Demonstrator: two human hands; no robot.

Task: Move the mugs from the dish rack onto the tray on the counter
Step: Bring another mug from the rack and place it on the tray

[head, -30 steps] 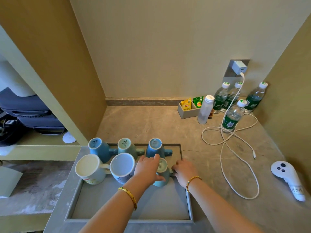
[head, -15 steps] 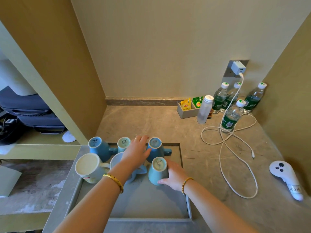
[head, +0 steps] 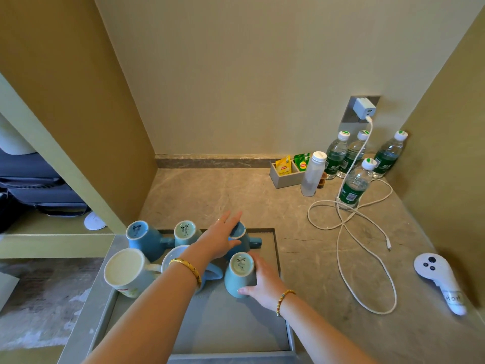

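On the grey tray (head: 278, 258), a cream mug (head: 126, 271) and a blue upturned mug (head: 143, 237) are sitting at the left, a pale green mug (head: 183, 231) just beside them. The left hand (head: 220, 239) is lying with straight fingers over a blue mug (head: 244, 239). The right hand (head: 262, 281) is gripping a teal upturned mug (head: 237, 275). Right of the tray, a white cable (head: 341, 248), water bottles (head: 354, 183) and a white controller (head: 438, 279) are crowding the counter (head: 210, 195).

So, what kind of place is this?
Probably a hotel room refreshment nook: a grey box of tea bags, sealed green-labelled water bottles and upturned blue ceramic mugs on a grey tray on a stone counter.
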